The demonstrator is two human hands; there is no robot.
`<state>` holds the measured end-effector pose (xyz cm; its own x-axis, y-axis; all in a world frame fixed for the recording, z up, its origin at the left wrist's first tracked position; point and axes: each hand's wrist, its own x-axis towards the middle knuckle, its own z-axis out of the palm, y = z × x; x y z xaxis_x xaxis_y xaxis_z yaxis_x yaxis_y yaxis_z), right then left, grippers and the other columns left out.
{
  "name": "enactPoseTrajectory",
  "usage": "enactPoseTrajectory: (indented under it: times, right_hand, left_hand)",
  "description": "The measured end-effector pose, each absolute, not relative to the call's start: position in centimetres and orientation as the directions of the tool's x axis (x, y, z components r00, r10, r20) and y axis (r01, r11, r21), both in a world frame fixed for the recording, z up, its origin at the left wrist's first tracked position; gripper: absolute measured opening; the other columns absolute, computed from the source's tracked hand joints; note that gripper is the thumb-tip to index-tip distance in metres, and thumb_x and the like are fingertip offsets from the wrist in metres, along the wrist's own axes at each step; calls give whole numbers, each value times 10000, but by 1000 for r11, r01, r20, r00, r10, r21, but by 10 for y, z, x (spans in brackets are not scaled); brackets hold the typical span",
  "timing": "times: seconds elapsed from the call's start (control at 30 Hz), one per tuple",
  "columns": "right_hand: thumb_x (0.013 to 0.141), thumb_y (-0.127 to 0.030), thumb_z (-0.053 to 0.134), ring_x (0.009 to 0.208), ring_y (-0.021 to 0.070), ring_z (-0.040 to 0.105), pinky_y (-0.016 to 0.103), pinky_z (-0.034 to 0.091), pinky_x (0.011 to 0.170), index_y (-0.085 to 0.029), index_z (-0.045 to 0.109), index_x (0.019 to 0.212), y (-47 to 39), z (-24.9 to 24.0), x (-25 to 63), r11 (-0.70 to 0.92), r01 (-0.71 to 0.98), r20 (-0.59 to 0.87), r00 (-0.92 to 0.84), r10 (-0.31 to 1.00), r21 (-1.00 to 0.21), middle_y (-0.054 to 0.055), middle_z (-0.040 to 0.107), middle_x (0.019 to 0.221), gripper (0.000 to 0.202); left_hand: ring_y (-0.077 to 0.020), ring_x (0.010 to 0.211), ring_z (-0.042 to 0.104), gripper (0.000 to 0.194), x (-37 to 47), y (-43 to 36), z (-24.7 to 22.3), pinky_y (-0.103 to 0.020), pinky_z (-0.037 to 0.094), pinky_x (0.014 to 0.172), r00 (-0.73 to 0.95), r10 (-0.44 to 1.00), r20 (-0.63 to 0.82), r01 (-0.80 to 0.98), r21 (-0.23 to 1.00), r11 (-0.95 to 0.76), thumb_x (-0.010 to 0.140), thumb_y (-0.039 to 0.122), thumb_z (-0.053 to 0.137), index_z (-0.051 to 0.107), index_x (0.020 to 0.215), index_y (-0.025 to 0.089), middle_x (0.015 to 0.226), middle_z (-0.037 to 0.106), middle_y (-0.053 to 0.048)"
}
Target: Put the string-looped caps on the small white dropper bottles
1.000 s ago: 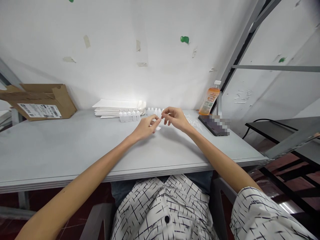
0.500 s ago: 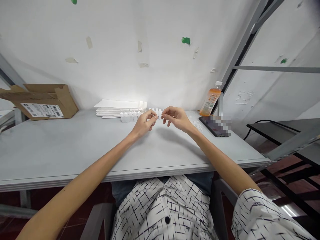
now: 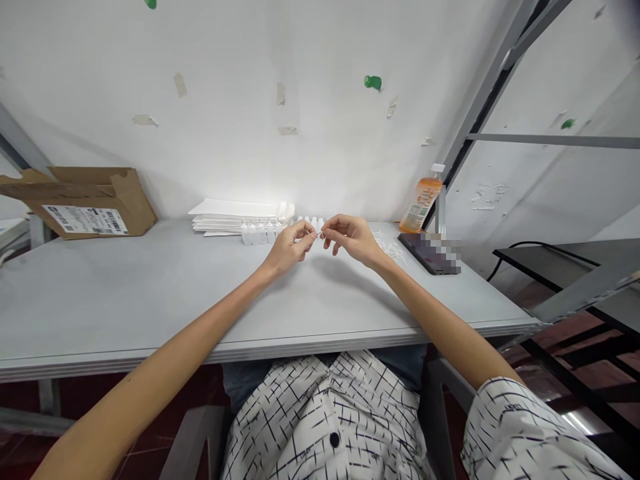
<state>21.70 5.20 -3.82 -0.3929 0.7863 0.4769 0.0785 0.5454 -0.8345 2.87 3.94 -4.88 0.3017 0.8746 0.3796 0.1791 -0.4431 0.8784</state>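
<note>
My left hand (image 3: 293,244) is closed in a pinch above the grey table (image 3: 200,287). A thin, dark, pin-like piece sticks out from its fingertips to the right. My right hand (image 3: 351,238) is pinched at the other end of that piece, its lower fingers curled. What the right fingertips hold is too small to make out. Small white bottles (image 3: 260,233) stand in a row just behind and left of my left hand. More white bottles (image 3: 314,223) stand behind the gap between the hands. Thin white pieces (image 3: 393,248) lie scattered beside my right wrist.
A stack of white cards or papers (image 3: 230,212) lies against the wall. An opened cardboard box (image 3: 95,203) sits at the left. To the right are an orange drink bottle (image 3: 423,200) and a phone (image 3: 425,252). A metal frame post (image 3: 480,113) rises at the right.
My right hand has shifted slightly left, so its fingertips now meet the tip of the thin dark piece. The left hand has hardly moved.
</note>
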Motion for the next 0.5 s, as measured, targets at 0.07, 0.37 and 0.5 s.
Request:
enactPoseTrajectory:
  times: [0.07,0.37,0.5]
  right_hand:
    - [833,-401,697,664,138,659,244,526,489,-163,627,855,52,-38,217,543,71,479,-388,788,-837,48,669,828,249]
    - [847,-375,682,669,143,664,244,523,486,-157,635,839,51,-38,216,561,74,491,-399,775,-825,41,658,806,223]
    - [846,-373,679,668,140,663,235,525,485,-162,633,839,52,-39,216,556,88,483,-397,781,-827,39,663,803,216]
  left_hand:
    - [-56,476,383,144,29,39,-49,-199,298,443,305,872,382,184,875,-448,891,315,531,518,823,189,646,467,48]
    - [-50,460,370,156,29,39,-48,-201,293,439,307,870,386,184,873,-452,889,322,542,513,818,187,646,470,52]
    - [-50,460,367,162,29,39,-49,-202,294,439,304,872,383,194,872,-450,889,325,545,511,810,187,646,471,50]
